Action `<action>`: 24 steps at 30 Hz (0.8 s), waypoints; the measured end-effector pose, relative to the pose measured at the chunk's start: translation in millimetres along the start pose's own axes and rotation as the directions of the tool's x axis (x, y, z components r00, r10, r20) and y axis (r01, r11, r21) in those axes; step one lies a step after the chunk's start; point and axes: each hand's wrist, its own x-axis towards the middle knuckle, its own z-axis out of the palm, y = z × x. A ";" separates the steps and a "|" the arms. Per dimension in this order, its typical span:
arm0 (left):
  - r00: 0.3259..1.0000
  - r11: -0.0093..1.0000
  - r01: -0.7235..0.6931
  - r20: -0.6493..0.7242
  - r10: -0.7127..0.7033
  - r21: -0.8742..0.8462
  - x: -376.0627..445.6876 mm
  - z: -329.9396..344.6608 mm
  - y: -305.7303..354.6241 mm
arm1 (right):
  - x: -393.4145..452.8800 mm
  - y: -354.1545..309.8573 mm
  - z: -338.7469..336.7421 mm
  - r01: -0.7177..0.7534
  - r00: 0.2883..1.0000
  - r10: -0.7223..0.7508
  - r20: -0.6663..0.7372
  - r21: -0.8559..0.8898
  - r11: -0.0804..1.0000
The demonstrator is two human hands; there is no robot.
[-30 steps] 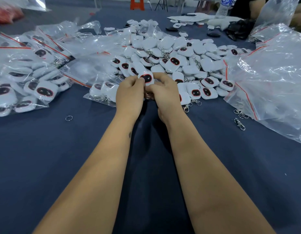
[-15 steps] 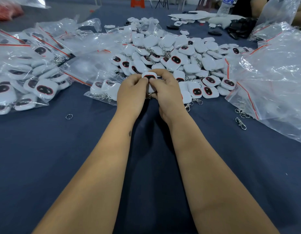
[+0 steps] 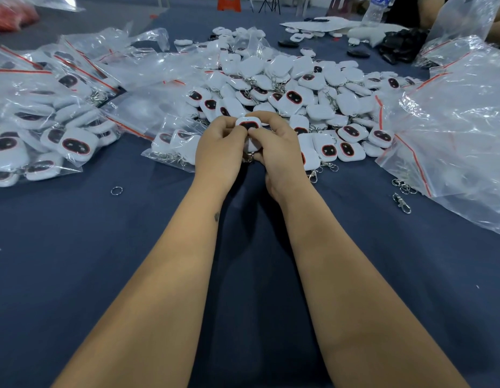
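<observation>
I see both hands meeting over the middle of the dark blue table (image 3: 103,261), at the near edge of a heap of fobs (image 3: 288,88). Between them is one white fob (image 3: 250,125), raised just clear of the heap and tilted so its face looks back at the camera. It is a small rounded square of glossy white plastic with a dark oval panel ringed in red. Its lower half is covered by the thumbs. A bit of metal chain (image 3: 248,158) shows below it, in the gap between the palms.

The left hand (image 3: 219,152) pinches the fob's left edge, fingers curled round the far side. The right hand (image 3: 276,148) pinches the right edge, its index finger hooked over the top corner and its thumb pressed on the near face.

Just left of the left hand lies a small clear bag (image 3: 173,144) holding a few fobs. Fuller bags (image 3: 47,130) sit at the far left, and crumpled clear bags (image 3: 453,121) pile up on the right. A loose split ring (image 3: 116,190) rests near left on the cloth, and a clasp (image 3: 401,203) near right.
</observation>
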 end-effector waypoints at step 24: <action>0.994 0.996 0.021 -0.103 -0.030 -0.088 -3.3 -0.8 9.0 | -4.5 3.6 0.6 0.082 0.995 -0.093 -0.042 -0.214 0.973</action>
